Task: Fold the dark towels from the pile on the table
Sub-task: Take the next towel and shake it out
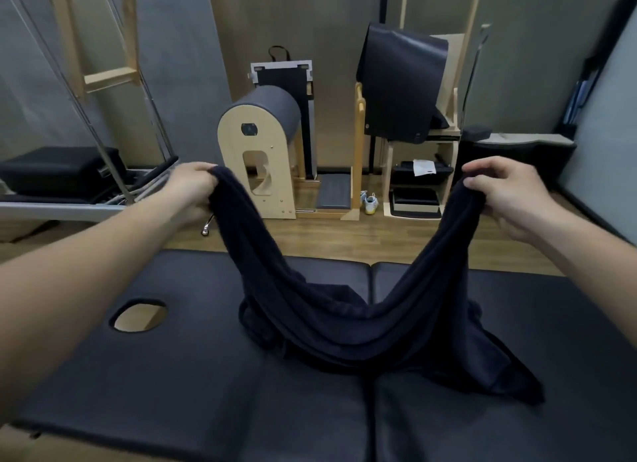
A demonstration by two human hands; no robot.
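Dark, near-black terry is the material in hand. In the head view, we hold one dark towel [348,327] by its two upper ends. Its middle sags in a deep curve down to the black padded massage table [165,385]. The sag lies on or among the pile [503,375] of like-coloured cloth at the table's centre, to the right of the face hole [139,315]. We cannot tell where the towel ends and the pile begins.

Risks, as we judge them:

1. Dragging. If we lift while the sag touches the pile, terry may catch on terry. A second towel could then rise with the first or slide across the padding. One corner of cloth trails toward the near right of the table and would be the first to go over.
2. Skewed fold. Each end is bunched in the grip, not held by a clean corner. A fold begun from bunched cloth would likely bring the hems together out of line.
3. Poor contrast. Dark cloth on black padding hides edges and hems, so we may match the wrong sides.

Hand pose: the left hand [193,189] is raised above the far left of the table, forearm extended, fingers curled over one gathered end. The right hand [506,192] is at about the same height and well apart from the left, fingers and thumb pinching the other gathered end. Both hands are clamped on the towel, and neither touches the table.
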